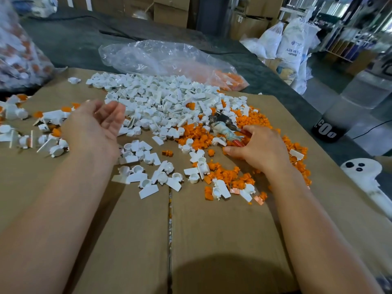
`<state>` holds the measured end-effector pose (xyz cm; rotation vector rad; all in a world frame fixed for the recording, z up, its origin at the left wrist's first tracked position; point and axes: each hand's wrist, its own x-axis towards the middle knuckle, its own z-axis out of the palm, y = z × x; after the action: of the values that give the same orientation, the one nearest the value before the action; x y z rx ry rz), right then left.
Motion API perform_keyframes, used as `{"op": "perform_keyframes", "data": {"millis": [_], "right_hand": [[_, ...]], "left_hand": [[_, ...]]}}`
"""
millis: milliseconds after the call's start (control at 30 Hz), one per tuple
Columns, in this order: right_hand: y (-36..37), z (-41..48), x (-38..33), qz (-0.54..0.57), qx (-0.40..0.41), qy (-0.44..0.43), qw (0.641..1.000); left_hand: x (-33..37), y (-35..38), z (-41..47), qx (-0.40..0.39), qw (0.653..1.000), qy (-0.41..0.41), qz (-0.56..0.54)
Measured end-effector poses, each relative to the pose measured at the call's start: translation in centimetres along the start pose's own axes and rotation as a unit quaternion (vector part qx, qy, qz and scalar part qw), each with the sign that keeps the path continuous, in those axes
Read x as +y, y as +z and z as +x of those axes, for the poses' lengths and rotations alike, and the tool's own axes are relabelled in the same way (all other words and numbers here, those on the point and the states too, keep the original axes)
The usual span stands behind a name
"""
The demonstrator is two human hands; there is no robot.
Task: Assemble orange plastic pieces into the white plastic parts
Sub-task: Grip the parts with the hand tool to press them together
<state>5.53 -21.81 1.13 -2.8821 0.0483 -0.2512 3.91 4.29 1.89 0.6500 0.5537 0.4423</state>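
Over the closed flaps of a cardboard box both bare forearms reach forward. The left hand is raised just above the flaps, palm turned up, its grip spread with the fingers loosely relaxed and nothing in it. The right hand lies palm down on the orange pieces, fingers curled downward over the red handle of a pair of pliers; whether the grip actually closes on the handle cannot be told. The pliers lie half buried where the two heaps meet, with a pale wrapping around their middle. The white parts form a broad heap across the far middle of the box, thinning to scattered pieces between the hands, while the orange pieces spread under and around the right hand. Near the left edge lies a looser group of white parts mixed with orange ones. Behind the heap, a clear plastic bag lies on the grey tabletop, with orange pieces in its right end. A second bag at far left holds white and orange pieces, blurred. Further back stand brown cartons and white sacks.
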Motion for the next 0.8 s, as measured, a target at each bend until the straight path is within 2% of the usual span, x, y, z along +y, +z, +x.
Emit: {"op": "perform_keyframes", "data": {"millis": [33,67,100,167,233,300,367,433,500,667,733,800], "right_hand": [[0.0,0.0,0.0,-0.005,-0.005,0.002,1.000],[0.1,0.0,0.0,-0.009,-0.009,0.003,1.000],[0.1,0.0,-0.1,-0.013,-0.013,0.003,1.000],[0.1,0.1,-0.1,-0.018,-0.022,0.003,1.000],[0.2,0.1,-0.1,-0.016,-0.029,0.004,0.999],[0.1,0.1,0.0,-0.012,-0.037,0.008,0.999],[0.1,0.1,-0.1,-0.011,-0.049,0.011,0.999],[0.1,0.0,-0.1,-0.016,-0.061,0.010,0.998],[0.1,0.0,-0.2,-0.016,-0.065,0.010,0.998],[0.1,-0.2,-0.3,-0.019,-0.072,0.013,0.997],[0.1,-0.1,-0.3,-0.021,-0.072,0.012,0.997],[0.0,-0.2,-0.3,-0.021,-0.071,0.011,0.997]], "left_hand": [[-0.1,0.0,0.1,-0.003,0.995,0.024,0.097],[-0.2,-0.1,0.2,-0.010,0.974,0.065,0.218],[-0.4,-0.3,0.4,-0.020,0.932,0.119,0.341],[-0.7,-0.8,0.4,-0.054,0.823,0.230,0.516],[-0.8,-1.1,0.4,-0.063,0.733,0.275,0.619],[-0.7,-1.1,0.5,-0.050,0.683,0.276,0.675],[-0.8,-1.0,0.7,-0.049,0.651,0.264,0.710],[-1.1,-1.0,0.8,-0.068,0.625,0.251,0.736],[-1.3,-0.9,0.8,-0.084,0.616,0.261,0.738],[-1.4,-1.0,1.1,-0.089,0.627,0.259,0.729],[-1.5,-1.1,1.1,-0.089,0.624,0.278,0.725],[-1.6,-1.1,0.8,-0.084,0.642,0.314,0.695]]}}
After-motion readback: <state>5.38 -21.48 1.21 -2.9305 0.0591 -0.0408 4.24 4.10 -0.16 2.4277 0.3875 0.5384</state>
